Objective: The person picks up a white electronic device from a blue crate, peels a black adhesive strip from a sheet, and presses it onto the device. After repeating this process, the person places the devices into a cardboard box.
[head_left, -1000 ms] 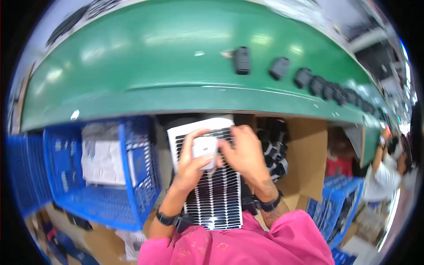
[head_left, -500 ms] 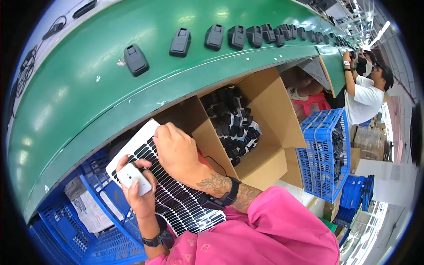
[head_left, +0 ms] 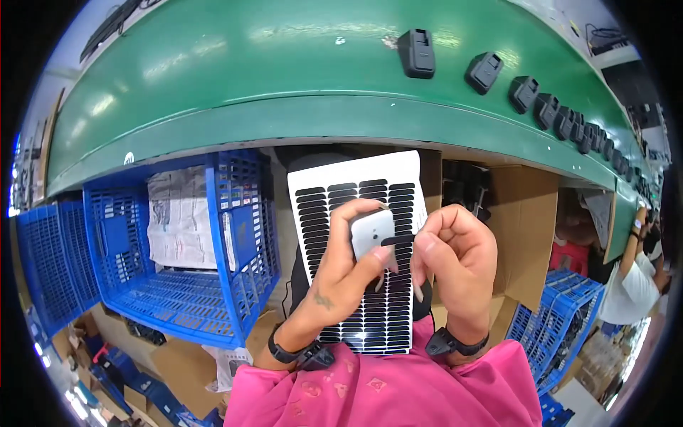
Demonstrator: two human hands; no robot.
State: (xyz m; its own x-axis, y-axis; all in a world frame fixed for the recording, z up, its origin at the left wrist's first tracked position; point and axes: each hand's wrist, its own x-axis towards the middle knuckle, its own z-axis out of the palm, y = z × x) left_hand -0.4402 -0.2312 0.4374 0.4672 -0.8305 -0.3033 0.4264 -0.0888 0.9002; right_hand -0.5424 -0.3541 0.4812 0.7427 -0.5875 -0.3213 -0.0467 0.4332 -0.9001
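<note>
Well, farthest left I see newsprint (head_left: 181, 220) in a blue crate (head_left: 178, 329). Next, the left hand (head_left: 340, 279) grasps a pale device (head_left: 366, 233) over the upper half of a label sheet (head_left: 356, 172). A black strip (head_left: 400, 240) reaches the device's right edge, its other end pinched by the right hand (head_left: 461, 262). Rightward, black blocks (head_left: 420, 54) line up toward the green tabletop's (head_left: 235, 57) right end.

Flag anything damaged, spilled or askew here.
A pale patch marks the green bench, just left of the leftmost black device in the row; it interrupts the even green. Damage or residue, I cannot tell.
</note>
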